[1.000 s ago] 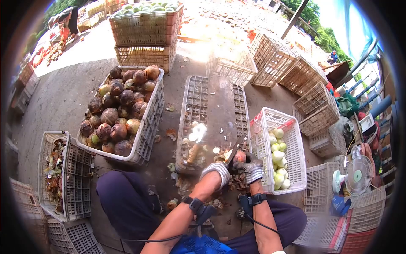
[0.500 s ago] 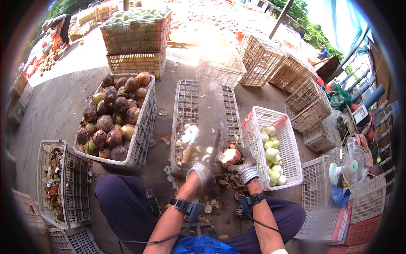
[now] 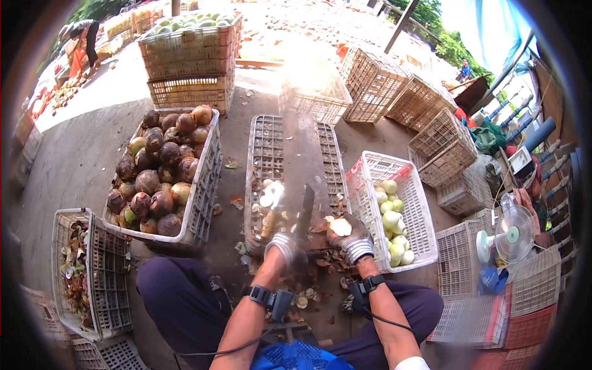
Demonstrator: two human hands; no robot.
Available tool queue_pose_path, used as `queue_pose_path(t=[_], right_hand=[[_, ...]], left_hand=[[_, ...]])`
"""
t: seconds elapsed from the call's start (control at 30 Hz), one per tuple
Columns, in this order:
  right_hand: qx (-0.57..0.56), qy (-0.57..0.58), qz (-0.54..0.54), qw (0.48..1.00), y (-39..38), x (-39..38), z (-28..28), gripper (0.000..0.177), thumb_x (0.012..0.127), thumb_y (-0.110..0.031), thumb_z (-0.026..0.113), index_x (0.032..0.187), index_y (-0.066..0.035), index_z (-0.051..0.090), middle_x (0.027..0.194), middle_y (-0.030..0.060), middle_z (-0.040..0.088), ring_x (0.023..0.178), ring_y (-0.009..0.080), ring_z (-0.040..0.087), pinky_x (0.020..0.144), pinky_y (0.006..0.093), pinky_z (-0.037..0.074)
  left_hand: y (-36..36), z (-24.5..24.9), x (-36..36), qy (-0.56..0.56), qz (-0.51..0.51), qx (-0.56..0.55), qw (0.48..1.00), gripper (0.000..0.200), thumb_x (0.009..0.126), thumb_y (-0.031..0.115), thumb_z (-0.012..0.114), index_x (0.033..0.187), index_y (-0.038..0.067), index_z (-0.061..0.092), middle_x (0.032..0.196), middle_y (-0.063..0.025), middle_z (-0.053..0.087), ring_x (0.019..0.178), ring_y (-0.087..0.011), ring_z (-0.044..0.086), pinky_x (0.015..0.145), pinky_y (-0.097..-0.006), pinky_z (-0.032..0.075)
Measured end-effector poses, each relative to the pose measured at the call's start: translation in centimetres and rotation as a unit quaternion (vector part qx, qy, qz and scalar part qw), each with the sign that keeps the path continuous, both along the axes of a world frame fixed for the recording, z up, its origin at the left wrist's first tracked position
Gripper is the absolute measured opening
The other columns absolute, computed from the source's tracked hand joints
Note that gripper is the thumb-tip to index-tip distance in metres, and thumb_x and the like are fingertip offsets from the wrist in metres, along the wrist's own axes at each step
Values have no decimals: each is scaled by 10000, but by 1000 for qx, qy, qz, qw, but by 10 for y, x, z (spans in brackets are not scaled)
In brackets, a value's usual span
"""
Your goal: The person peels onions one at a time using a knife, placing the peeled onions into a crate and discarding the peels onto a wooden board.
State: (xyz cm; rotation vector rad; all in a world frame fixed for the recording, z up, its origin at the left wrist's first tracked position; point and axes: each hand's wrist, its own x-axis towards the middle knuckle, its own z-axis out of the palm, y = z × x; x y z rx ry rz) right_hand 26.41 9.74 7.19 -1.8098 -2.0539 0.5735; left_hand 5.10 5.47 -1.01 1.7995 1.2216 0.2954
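My left hand (image 3: 285,250), in a pale-cuffed glove, is closed round a knife, its dark broad blade (image 3: 306,206) pointing up and away from me. Its handle is hidden in the fist. To the right, my gloved right hand (image 3: 357,240) grips an onion (image 3: 340,226), with a pale cut face showing and brown skin around it. Blade and onion are apart. Under both hands are a board (image 3: 306,148) and a long crate (image 3: 251,179) holding white trimmings. Peeled pale green onions (image 3: 392,219) lie in a white crate (image 3: 425,237) beside my right hand.
At the left stands a crate (image 3: 213,160) heaped with brown-skinned onions (image 3: 161,154), and nearer me a crate of peelings (image 3: 77,271). Stacked crates (image 3: 191,61) rise beyond. A fan (image 3: 515,234) stands on crates at the right. Another person (image 3: 83,43) bends over far left.
My left hand and the knife have drawn slightly left, away from the onion. The onion has turned in my right hand, so its cut face shows differently. The view has shifted a little.
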Motion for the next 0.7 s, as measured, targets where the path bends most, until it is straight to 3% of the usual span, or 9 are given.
queue_pose_path(t=[0.17,0.23,0.33,0.37,0.47,0.53,0.6,0.63,0.7], right_hand=[[-12,32,-8,999,3,11,-14,564,524,-272,834,1004,-63,623,901,115,673,803,267,644,741,354,528],[-15,44,-36,998,-3,4,12,580,527,-224,845,1037,-42,639,899,87,682,791,208,645,727,320,528],[-39,182,-92,978,10,46,-48,596,575,-166,819,1115,-2,627,930,64,681,806,174,640,726,299,533],[-176,494,-173,834,-18,21,11,565,637,-115,765,1158,35,606,944,59,675,820,180,636,747,304,540],[-150,670,-145,712,-11,30,2,442,712,-129,700,1112,39,620,972,94,673,833,214,650,772,352,552],[-165,713,-130,669,-8,38,-13,454,722,-163,697,1133,10,610,1027,113,662,876,246,648,785,393,554],[-186,758,-140,609,-13,34,-8,462,740,-200,685,1157,-22,597,1080,127,648,924,280,640,800,445,551],[-200,780,-157,571,-21,26,10,464,753,-220,675,1171,-39,589,1107,133,638,950,298,632,807,477,547],[-216,802,-166,532,-24,24,5,504,804,-308,618,1256,-104,529,1200,145,590,1060,359,582,828,613,506]], left_hand=[[-6,17,3,61,-3,51,997,306,890,269,503,980,15,647,839,-102,633,705,-216,538,653,-329,469],[-3,44,10,176,-32,76,981,300,710,259,644,909,35,660,851,-174,655,764,-327,610,731,-370,505],[-19,104,3,120,53,23,991,276,674,184,633,894,19,652,858,-184,646,767,-339,611,729,-371,506],[-20,110,3,128,68,62,987,329,686,207,672,953,13,656,889,-193,647,806,-344,623,754,-379,508],[-20,116,-13,102,51,114,987,423,723,285,682,1062,37,637,927,-200,648,869,-347,628,785,-386,509],[-20,128,-22,72,135,106,983,485,753,342,671,1145,62,614,994,-202,654,939,-349,629,812,-388,510],[-12,155,-29,102,207,50,972,544,658,284,788,1106,34,608,941,-145,680,848,-266,651,724,-377,519],[-3,121,-33,86,267,61,958,491,666,291,772,1062,40,629,911,-144,694,842,-286,673,712,-392,532],[9,149,-42,205,262,60,941,451,688,315,749,1037,50,645,901,-151,699,835,-300,680,711,-401,539]])
